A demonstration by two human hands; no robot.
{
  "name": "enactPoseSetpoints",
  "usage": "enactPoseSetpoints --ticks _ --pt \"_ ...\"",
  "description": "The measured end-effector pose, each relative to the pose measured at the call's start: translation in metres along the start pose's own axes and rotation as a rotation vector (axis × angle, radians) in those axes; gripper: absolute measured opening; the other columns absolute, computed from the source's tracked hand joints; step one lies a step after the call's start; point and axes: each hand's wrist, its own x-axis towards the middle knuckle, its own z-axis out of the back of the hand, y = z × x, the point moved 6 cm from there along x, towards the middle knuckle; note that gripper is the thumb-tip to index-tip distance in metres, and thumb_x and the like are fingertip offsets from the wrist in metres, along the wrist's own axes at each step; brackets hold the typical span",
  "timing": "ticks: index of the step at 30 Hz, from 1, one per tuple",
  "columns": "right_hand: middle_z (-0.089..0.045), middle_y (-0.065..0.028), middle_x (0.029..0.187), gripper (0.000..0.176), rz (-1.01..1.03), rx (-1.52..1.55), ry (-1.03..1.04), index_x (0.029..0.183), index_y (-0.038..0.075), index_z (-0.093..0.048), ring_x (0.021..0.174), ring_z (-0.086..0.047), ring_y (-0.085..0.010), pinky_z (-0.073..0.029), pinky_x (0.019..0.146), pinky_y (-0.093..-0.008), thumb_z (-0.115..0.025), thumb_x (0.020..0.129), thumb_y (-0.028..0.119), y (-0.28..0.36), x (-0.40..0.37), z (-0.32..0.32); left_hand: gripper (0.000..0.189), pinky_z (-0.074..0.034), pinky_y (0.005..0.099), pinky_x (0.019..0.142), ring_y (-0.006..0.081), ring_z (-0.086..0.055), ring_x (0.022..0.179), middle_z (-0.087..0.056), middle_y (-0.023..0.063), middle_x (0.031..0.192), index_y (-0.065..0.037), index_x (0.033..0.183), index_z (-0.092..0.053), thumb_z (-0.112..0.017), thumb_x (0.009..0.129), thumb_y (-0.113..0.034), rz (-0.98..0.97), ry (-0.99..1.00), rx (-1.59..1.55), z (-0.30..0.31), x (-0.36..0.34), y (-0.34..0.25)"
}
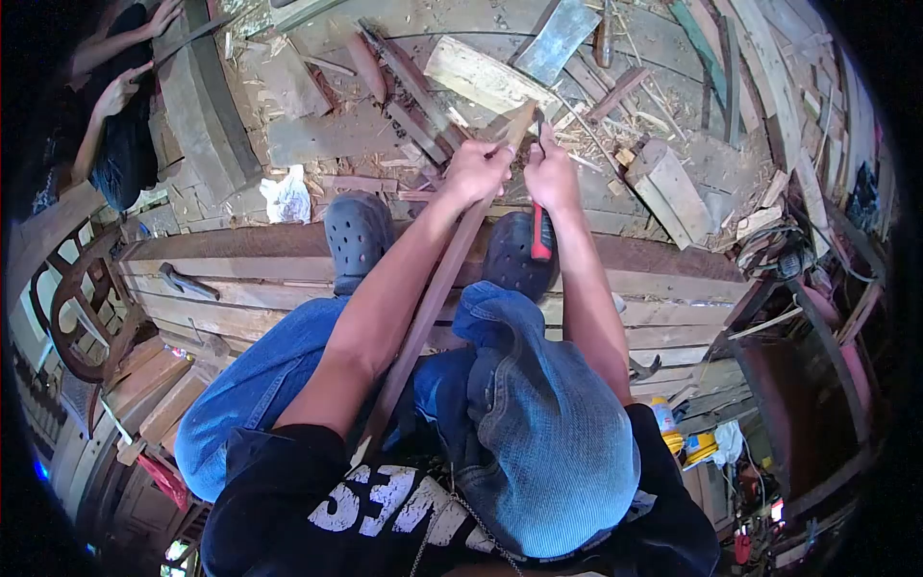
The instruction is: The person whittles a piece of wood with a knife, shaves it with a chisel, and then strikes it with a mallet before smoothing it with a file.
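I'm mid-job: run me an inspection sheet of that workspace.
Surface: grey plank floor, strewn with pale shavings.
Job's things: long brown squared wooden strip; slim red-and-black-handled tool.
Clutter: pale rough-edged wooden slab, crumpled white cloth or paper.
Hands: left hand grips the strip; right hand holds the tool near the strip's far end.
Cables: dark looped bundle at right, probably cable.
Surroundings: co-worker's hand beside a thick brown timber beam, upper left.

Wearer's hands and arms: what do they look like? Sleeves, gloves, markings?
Left hand and right hand: both bare, no gloves. Forearms uncovered, no cables or markings visible. Short black sleeves, plain as far as visible.
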Motion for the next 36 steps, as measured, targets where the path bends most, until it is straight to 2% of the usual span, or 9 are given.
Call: enactPoseSetpoints --ticks 2,6,12,17,21,25,33,34,36 --pt "-0.065 -0.0269 0.08 0.045 -0.149 0.158 0.175 0.134 -0.001 -0.046 0.077 -0.069 -0.0336 -0.054 0.074 -0.0413 -0.046 0.093 0.019 0.012 -0.022 0.01 0.037 -0.047 0.0266 0.048 0.0126 -0.056 0.051 -0.064 0.0086 0.071 0.003 0.106 -0.066 -0.055 0.094 -0.03 -0.026 0.031 -0.195 -0.005 0.002 0.002" --pt "-0.063 -0.0309 0.086 0.045 -0.013 0.085 0.119 0.134 -0.001 -0.045 0.085 -0.065 -0.041 -0.051 0.079 -0.0463 -0.046 0.091 0.013 0.016 -0.021 -0.003 0.036 -0.043 0.028 0.046 0.0117 -0.052 0.049 -0.059 0.0051 0.065 0.002 0.083 -0.063 -0.054 0.094 -0.03 0.029 0.015 -0.16 0.002 0.004 0.005" --pt "-0.064 -0.0282 0.094 0.053 0.057 -0.111 0.113 0.135 -0.002 -0.043 0.092 -0.065 -0.0393 -0.051 0.085 -0.0431 -0.052 0.085 0.012 0.021 0.001 -0.004 0.037 -0.04 0.0276 0.043 0.0105 -0.049 0.045 -0.054 0.0025 0.059 0.0 0.073 -0.06 -0.054 0.094 -0.029 0.028 -0.02 -0.184 0.0 0.003 0.005" --pt "-0.065 -0.0267 0.099 0.06 -0.065 -0.068 0.239 0.135 -0.004 -0.04 0.094 -0.065 -0.0379 -0.052 0.085 -0.0402 -0.057 0.081 0.012 0.017 0.022 -0.01 0.036 -0.039 0.0271 0.043 0.0101 -0.048 0.045 -0.054 0.0021 0.059 0.0 0.073 -0.059 -0.054 0.094 -0.029 0.018 0.01 -0.246 -0.002 0.002 0.004" --pt "-0.067 -0.025 0.089 0.059 0.035 -0.224 0.094 0.135 0.0 -0.044 0.085 -0.067 -0.0372 -0.054 0.078 -0.0406 -0.06 0.08 0.016 0.015 0.027 -0.015 0.035 -0.039 0.0269 0.043 0.0098 -0.049 0.046 -0.054 0.0018 0.059 -0.001 0.074 -0.059 -0.053 0.095 -0.028 0.023 0.016 -0.261 -0.002 -0.001 0.003" --pt "-0.065 -0.0253 0.099 0.054 0.01 -0.234 0.107 0.129 0.0 -0.05 0.095 -0.064 -0.0381 -0.052 0.084 -0.0424 -0.062 0.079 0.018 0.017 0.03 -0.02 0.035 -0.041 0.027 0.045 0.01 -0.051 0.047 -0.056 0.0027 0.062 0.001 0.081 -0.062 -0.051 0.095 -0.028 -0.029 0.006 -0.247 -0.001 0.001 0.005" --pt "-0.063 -0.0279 0.102 0.048 0.006 -0.078 -0.002 0.137 0.005 -0.045 0.098 -0.062 -0.0403 -0.048 0.089 -0.042 -0.047 0.092 0.022 0.004 -0.002 0.0 0.044 -0.048 0.0325 0.048 0.016 -0.055 0.048 -0.059 0.0085 0.064 0.006 0.083 -0.058 -0.041 0.1 -0.031 0.083 0.08 0.066 -0.002 0.011 0.001" --pt "-0.065 -0.0275 0.095 0.047 0.074 -0.094 -0.067 0.136 0.006 -0.045 0.087 -0.066 -0.0375 -0.052 0.081 -0.0413 -0.047 0.092 0.021 0.001 -0.004 -0.002 0.054 -0.053 0.0387 0.07 0.0254 -0.067 0.061 -0.063 0.0125 0.059 0.001 0.072 -0.065 -0.034 0.099 -0.034 0.058 0.033 0.21 -0.003 0.013 0.0" --pt "-0.065 -0.0269 0.09 0.046 0.053 -0.027 -0.001 0.136 0.005 -0.045 0.078 -0.067 -0.0345 -0.053 0.074 -0.0403 -0.046 0.093 0.02 -0.007 -0.005 -0.011 0.057 -0.053 0.0386 0.072 0.0256 -0.067 0.06 -0.063 0.0127 0.057 0.001 0.069 -0.065 -0.032 0.099 -0.034 0.002 0.023 0.248 -0.003 0.016 -0.001"
